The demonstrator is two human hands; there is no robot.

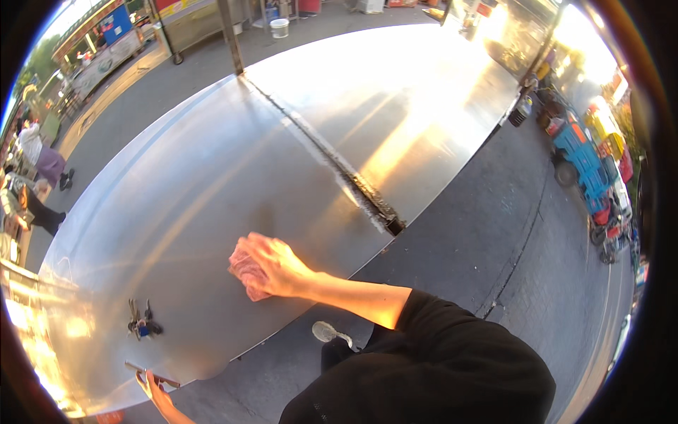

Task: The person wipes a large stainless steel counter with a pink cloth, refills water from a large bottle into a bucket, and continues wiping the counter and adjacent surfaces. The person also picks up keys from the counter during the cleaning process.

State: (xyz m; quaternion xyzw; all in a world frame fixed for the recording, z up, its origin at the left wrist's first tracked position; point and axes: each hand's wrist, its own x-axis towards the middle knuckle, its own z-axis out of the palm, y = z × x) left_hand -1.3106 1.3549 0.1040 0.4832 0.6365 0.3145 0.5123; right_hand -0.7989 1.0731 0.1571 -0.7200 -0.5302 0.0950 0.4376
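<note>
A wide stainless steel tabletop (175, 212) fills the middle of the head view. My right hand (275, 267) presses down on a crumpled pink cloth (249, 273) lying on the metal, its fingers spread over it. At the lower left, near the table's edge, my left hand (153, 389) holds a thin, flat object, seemingly a smartphone (152, 374), seen nearly edge-on. A bunch of keys (142, 323) with a blue piece lies on the steel just above that hand.
A dark, dirty seam (328, 153) crosses the table, with metal posts (230, 37) at its rim. Beyond stand a white bucket (279, 28) and carts. Two people are at the far left. A blue three-wheeled vehicle (582, 159) is parked at right. My shoe (326, 331) shows below the near edge.
</note>
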